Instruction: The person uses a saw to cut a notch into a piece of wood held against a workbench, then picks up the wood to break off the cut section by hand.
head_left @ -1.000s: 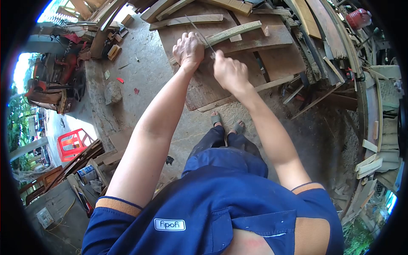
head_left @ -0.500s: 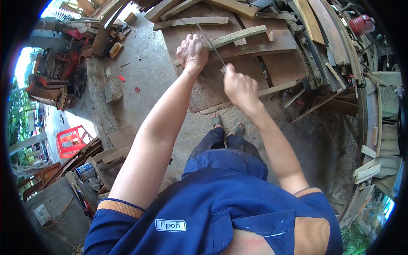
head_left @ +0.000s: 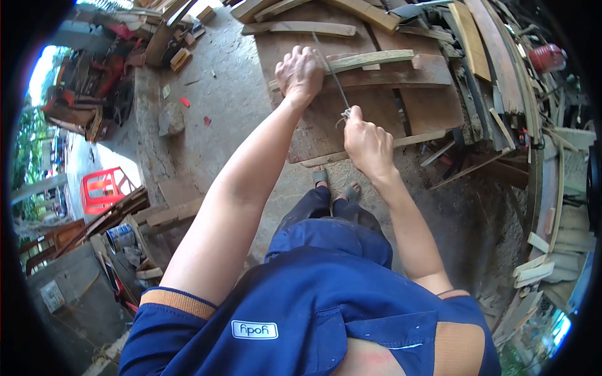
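Note:
My right hand (head_left: pixel 370 145) is closed around the handle end of a thin-bladed handsaw (head_left: pixel 338 86). Some cord or rag shows at that end, but the fist hides the handle. The blade runs up and left across a narrow, slightly curved wood strip (head_left: pixel 379 57), just right of my left hand (head_left: pixel 300 75). That hand presses down on the strip with its fingers curled over it. Under the strip lies a wider curved board (head_left: pixel 407 76), resting on the low wooden bench (head_left: pixel 323 135).
Another curved piece (head_left: pixel 313 27) and stacked boards (head_left: pixel 370 14) lie at the bench's far side. Long planks (head_left: pixel 501 69) lean on the right near a red container (head_left: pixel 547 57). A red plastic chair (head_left: pixel 106 190) and a paint can (head_left: pixel 120 238) are at left.
My right hand has drawn back toward me and slightly right, with the saw. My left hand stays on the strip. The whole view has shifted slightly.

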### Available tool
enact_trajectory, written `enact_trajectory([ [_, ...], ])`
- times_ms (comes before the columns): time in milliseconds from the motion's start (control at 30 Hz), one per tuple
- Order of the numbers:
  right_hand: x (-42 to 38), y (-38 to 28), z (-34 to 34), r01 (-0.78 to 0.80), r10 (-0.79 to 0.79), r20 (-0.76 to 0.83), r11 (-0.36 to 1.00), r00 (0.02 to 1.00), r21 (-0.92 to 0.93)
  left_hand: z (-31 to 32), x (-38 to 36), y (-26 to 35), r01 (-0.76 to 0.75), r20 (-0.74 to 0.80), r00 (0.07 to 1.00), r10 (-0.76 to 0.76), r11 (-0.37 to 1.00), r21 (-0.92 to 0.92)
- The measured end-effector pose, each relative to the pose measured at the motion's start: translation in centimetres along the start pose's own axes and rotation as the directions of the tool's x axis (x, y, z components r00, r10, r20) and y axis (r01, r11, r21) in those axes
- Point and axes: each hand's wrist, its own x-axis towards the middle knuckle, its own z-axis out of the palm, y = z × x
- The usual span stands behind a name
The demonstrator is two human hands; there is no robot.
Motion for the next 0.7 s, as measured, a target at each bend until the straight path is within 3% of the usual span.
enact_trajectory([
  [267, 5.6, -0.5, 1.7, 0.055, -0.056, -0.182, 0.998, 0.982, -0.011, -0.3, 0.3, 0.2, 0.007, 0.044, 0.999, -0.007, 1.0, 0.007],
  [467, -2.3, 0.8, 0.5, -0.022, 0.022, -0.009, 0.999, 1.0, -0.033, -0.3, 0.1, -0.3, 0.001, 0.03, 1.0, -0.001, 1.0, -0.008],
  [567, 1.9, 0.3, 0.7, 0.055, -0.054, -0.144, 0.998, 0.988, 0.004, -0.7, 0.3, 0.2, -0.017, 0.053, 0.998, 0.017, 1.0, -0.006],
  [700, 3.9, 0.0, 1.5, 0.03, -0.033, -0.153, 0.999, 0.988, -0.017, -0.3, 0.2, 0.2, -0.011, 0.051, 0.999, 0.011, 1.0, 0.01],
])
